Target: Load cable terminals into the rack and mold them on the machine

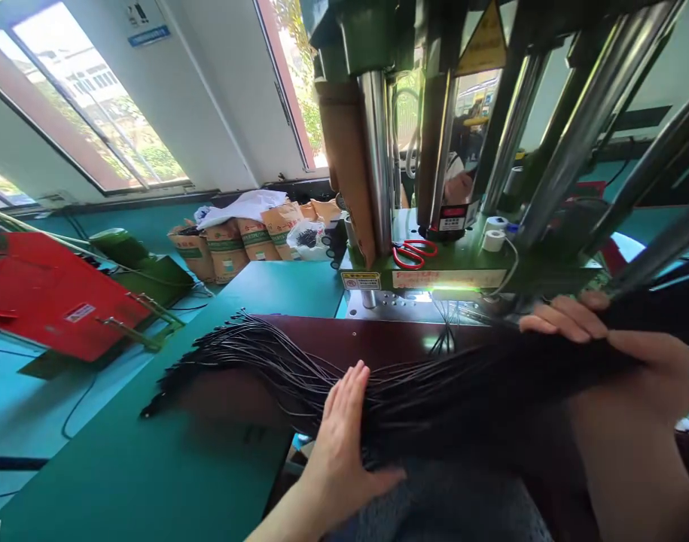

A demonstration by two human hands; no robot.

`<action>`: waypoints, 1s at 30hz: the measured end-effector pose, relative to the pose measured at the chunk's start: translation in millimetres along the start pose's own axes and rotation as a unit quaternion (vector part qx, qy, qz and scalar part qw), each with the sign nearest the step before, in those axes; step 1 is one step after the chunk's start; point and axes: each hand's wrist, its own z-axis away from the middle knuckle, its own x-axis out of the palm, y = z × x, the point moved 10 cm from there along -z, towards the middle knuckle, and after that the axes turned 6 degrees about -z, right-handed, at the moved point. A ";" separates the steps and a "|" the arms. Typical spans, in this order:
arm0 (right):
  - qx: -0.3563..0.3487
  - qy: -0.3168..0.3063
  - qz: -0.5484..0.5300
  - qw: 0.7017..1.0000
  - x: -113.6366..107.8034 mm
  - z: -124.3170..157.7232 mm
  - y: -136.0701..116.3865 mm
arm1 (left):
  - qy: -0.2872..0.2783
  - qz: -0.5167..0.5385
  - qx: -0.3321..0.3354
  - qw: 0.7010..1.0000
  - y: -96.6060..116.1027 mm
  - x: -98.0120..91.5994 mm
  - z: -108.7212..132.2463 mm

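A thick bundle of thin black cables (276, 369) stretches across my front, its left ends fanned out over the green table and small tips showing on them. My right hand (620, 339) is closed around the bundle at the far right, where the strands blur into a dark mass. Against the middle of the bundle lies my left hand (344, 444), fingers stretched out and thumb apart, touching the cables without gripping them. Behind the bundle is a dark red-brown board (321, 331). A few loose cable strands (446, 331) hang at the machine's metal bed.
A green press (372, 162) with steel columns stands close in front. Red-handled scissors (413, 254) and white rolls (494, 239) lie on its ledge. The green table (208, 482) extends left. Beyond are a red machine (56, 301) and paper sacks (228, 248) by the wall.
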 end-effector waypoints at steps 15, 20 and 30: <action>-0.032 -0.151 -0.087 0.984 68.6 6.9 -28.8 | 0.053 -0.176 0.067 0.981 -46.3 -31.1 -79.3; 0.068 0.010 -0.110 0.992 -39.3 26.5 31.8 | 0.145 -0.333 0.103 0.926 -60.1 -53.2 -98.9; 0.370 0.156 -0.034 0.915 -176.3 66.6 103.8 | 0.008 -0.268 0.143 0.953 -29.9 17.7 -39.4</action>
